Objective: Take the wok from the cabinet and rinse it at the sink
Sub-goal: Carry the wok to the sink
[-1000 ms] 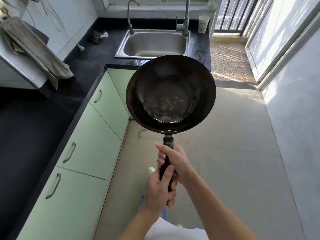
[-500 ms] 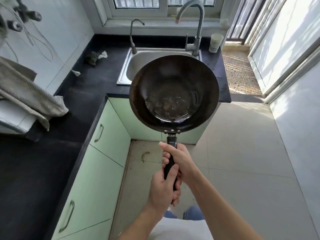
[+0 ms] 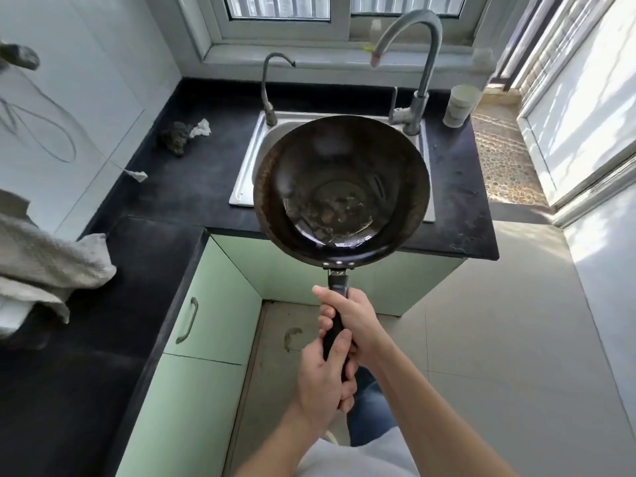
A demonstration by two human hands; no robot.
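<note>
A dark round wok with a shiny, stained bottom hangs level in front of me, covering most of the steel sink. Both hands grip its black handle: my right hand is higher, close to the pan, and my left hand is lower at the handle's end. A tall curved tap rises behind the sink on the right, with a thinner tap on the left. Only the sink's left rim and corners show around the wok.
Black counter runs in an L shape over pale green cabinet doors. A dark scrubber and crumpled paper lie left of the sink, a white cup right of it. A grey towel hangs at left. Tiled floor lies to the right.
The sink and counter have come closer and lower in view as I walked forward. The wok now overlaps the basin. Both hands keep the same grip on the handle.
</note>
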